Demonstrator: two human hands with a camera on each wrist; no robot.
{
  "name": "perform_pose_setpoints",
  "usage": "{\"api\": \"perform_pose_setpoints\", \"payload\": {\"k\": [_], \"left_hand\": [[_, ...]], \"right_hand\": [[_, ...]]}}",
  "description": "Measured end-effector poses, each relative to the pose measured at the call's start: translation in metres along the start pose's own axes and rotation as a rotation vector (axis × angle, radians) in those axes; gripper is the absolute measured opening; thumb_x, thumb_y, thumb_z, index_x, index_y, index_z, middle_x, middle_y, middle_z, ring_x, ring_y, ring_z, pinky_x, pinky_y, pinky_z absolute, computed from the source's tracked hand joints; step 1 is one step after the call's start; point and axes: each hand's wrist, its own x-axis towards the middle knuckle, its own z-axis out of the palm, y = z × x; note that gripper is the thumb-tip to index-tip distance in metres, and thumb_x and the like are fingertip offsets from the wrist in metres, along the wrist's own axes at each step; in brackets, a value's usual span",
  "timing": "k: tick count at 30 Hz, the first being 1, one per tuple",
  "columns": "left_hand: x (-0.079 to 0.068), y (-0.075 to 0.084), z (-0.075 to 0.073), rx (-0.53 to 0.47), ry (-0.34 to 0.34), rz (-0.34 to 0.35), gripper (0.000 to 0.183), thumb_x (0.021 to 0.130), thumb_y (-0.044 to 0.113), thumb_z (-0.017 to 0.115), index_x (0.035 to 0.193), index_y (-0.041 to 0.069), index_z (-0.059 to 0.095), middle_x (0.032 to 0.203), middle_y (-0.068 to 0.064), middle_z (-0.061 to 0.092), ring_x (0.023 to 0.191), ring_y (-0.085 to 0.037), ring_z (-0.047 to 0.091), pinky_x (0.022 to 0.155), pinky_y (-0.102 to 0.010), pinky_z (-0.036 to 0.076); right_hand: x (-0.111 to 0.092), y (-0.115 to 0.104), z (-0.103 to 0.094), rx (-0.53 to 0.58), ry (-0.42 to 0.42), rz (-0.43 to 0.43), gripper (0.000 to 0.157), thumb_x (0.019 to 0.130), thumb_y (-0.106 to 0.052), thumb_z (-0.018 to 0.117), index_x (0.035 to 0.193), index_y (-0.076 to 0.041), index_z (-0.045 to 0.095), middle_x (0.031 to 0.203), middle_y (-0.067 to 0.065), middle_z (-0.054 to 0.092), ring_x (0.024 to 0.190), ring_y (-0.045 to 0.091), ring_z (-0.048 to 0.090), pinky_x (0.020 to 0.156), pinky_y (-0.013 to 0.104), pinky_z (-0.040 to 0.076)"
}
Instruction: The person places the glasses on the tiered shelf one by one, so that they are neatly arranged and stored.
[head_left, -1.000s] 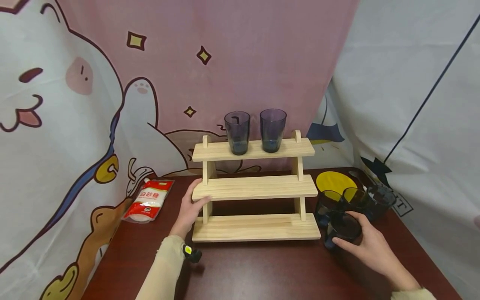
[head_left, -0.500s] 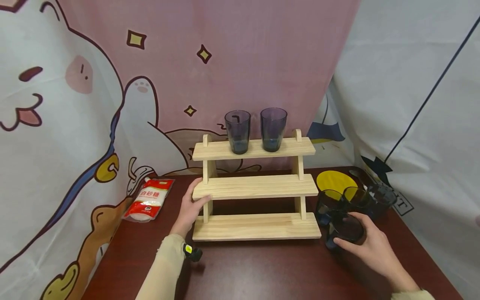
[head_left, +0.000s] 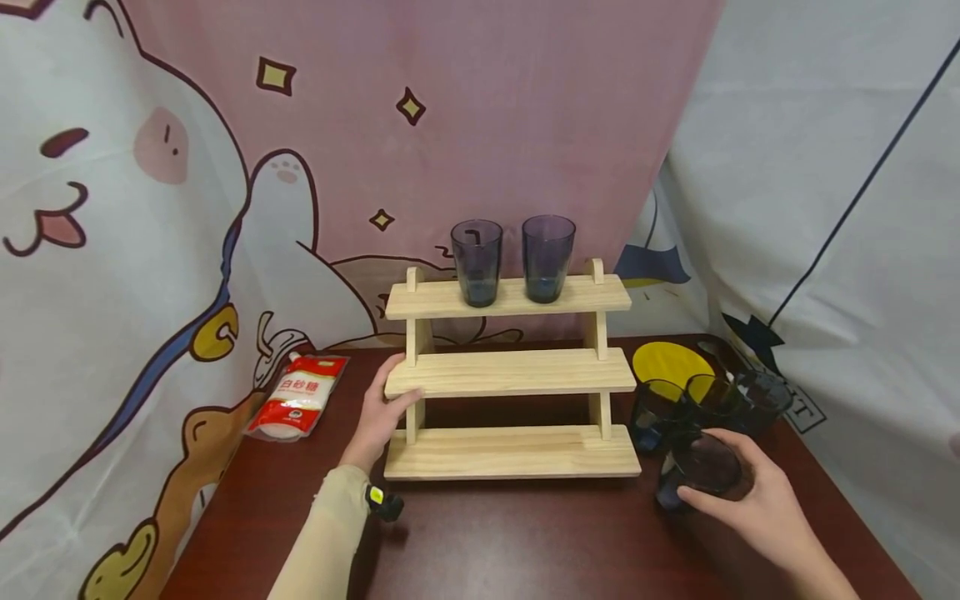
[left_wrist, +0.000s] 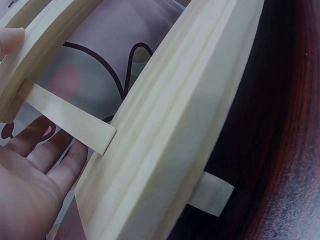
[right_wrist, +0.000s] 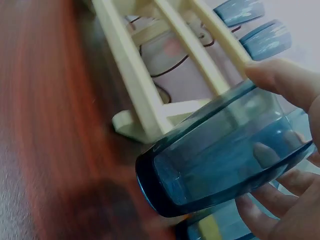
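Note:
A three-tier wooden shelf rack (head_left: pixel 510 372) stands on the table. My left hand (head_left: pixel 377 421) grips the left end of its middle board, thumb at the front edge; the left wrist view shows the fingers (left_wrist: pixel 47 155) beside the upright. My right hand (head_left: pixel 768 508) holds a dark blue-tinted glass (head_left: pixel 699 467) around its side, right of the rack. In the right wrist view the glass (right_wrist: pixel 215 155) is tilted by the camera's angle, with its base seemingly just above the table. Two similar glasses, one left (head_left: pixel 477 262) and one right (head_left: pixel 547 258), stand upright on the top board.
Behind the held glass, three more tinted glasses (head_left: pixel 660 408) stand close together at the right. A yellow round item (head_left: pixel 671 364) lies behind them. A red-and-white bag (head_left: pixel 297 397) rests at the table's left side. Printed cloth hangs behind and at both sides.
My right hand has moved slightly right and toward me with the glass, away from the other glasses. The left hand keeps its hold on the rack.

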Motion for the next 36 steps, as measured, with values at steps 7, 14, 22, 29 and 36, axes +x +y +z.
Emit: {"api": "perform_pose_setpoints", "payload": {"k": [7, 14, 22, 29, 36], "left_hand": [[0.0, 0.0, -0.001, 0.007, -0.001, -0.001, 0.07, 0.093, 0.017, 0.082, 0.152, 0.037, 0.05, 0.155, -0.003, 0.05, 0.13, -0.026, 0.052, 0.107, -0.048, 0.044], [-0.001, 0.0, -0.001, 0.007, -0.003, -0.001, 0.07, 0.093, 0.017, 0.082, 0.152, 0.036, 0.05, 0.153, -0.004, 0.051, 0.126, -0.025, 0.054, 0.102, -0.041, 0.046], [-0.001, -0.001, 0.0, -0.002, -0.006, 0.008, 0.07, 0.093, 0.017, 0.082, 0.152, 0.036, 0.05, 0.154, -0.003, 0.051, 0.127, -0.025, 0.054, 0.102, -0.042, 0.047], [-0.003, 0.001, 0.002, -0.01, -0.01, 0.013, 0.071, 0.094, 0.012, 0.079, 0.155, 0.033, 0.048, 0.153, -0.005, 0.052, 0.125, -0.024, 0.056, 0.099, -0.036, 0.049], [-0.002, 0.002, 0.001, -0.023, -0.015, 0.003, 0.071, 0.094, 0.014, 0.08, 0.154, 0.036, 0.048, 0.154, -0.005, 0.051, 0.124, -0.025, 0.056, 0.097, -0.036, 0.05]], "right_hand": [[-0.001, -0.024, -0.008, 0.088, -0.009, -0.029, 0.087, 0.074, -0.014, 0.098, 0.148, -0.012, 0.051, 0.125, -0.004, 0.063, 0.105, -0.001, 0.062, 0.076, 0.019, 0.057], [0.003, -0.049, -0.007, 0.29, -0.009, -0.046, 0.087, 0.077, 0.007, 0.09, 0.151, -0.006, 0.047, 0.13, -0.004, 0.062, 0.108, 0.005, 0.066, 0.078, 0.021, 0.059], [0.02, -0.069, 0.009, 0.511, -0.003, -0.095, 0.083, 0.077, 0.018, 0.083, 0.149, -0.002, 0.049, 0.13, 0.003, 0.063, 0.114, 0.01, 0.064, 0.088, 0.018, 0.055], [0.038, -0.084, 0.028, 0.627, -0.024, -0.086, 0.077, 0.08, 0.017, 0.081, 0.148, 0.001, 0.049, 0.13, 0.003, 0.062, 0.116, 0.014, 0.061, 0.089, 0.019, 0.055], [0.056, -0.097, 0.048, 0.733, -0.059, -0.108, 0.073, 0.081, 0.018, 0.078, 0.146, 0.002, 0.049, 0.127, 0.008, 0.063, 0.111, 0.019, 0.064, 0.089, 0.022, 0.056]]}}
